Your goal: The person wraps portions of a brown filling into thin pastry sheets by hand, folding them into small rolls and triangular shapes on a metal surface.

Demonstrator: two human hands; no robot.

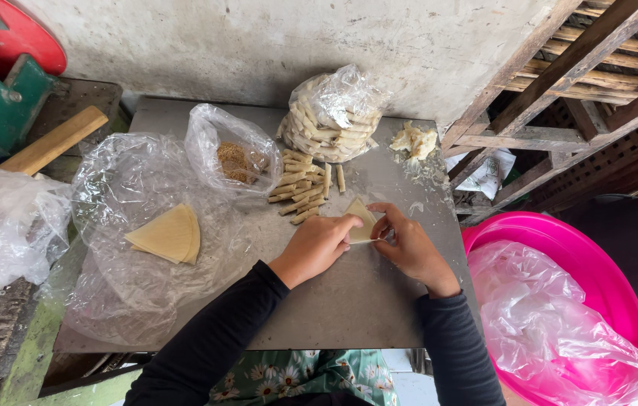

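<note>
A person in black sleeves worked at a grey metal table (349,301), both hands closed on a single triangular pastry wrapper (359,218) that lay flat just past the table's centre. The left hand (317,246) pressed curled fingers onto the sheet's near-left edge; the right hand (411,246) pinched its right corner between thumb and fingertips. At 12 o'clock from the hands lay a loose heap of finished rolls (302,194), thin and pale, and beyond it a clear bag of rolls (332,114), packed full. At 11 o'clock a smaller bag of brown filling (233,159) sat open. A stack of wrappers (168,234) rested on a spread plastic sheet (131,286) at 9 o'clock, well apart from the hands. Dough scraps (415,140) lay at 1 o'clock near the wall. A pink basin (559,248) lined with plastic stood at 3 o'clock, off the table's edge.

Judging by the uniform rolls, the fold would go best with the sheet kept taut, the corner tucked tight and the pressure even, so the thin wrapper neither tore nor loosened.
</note>
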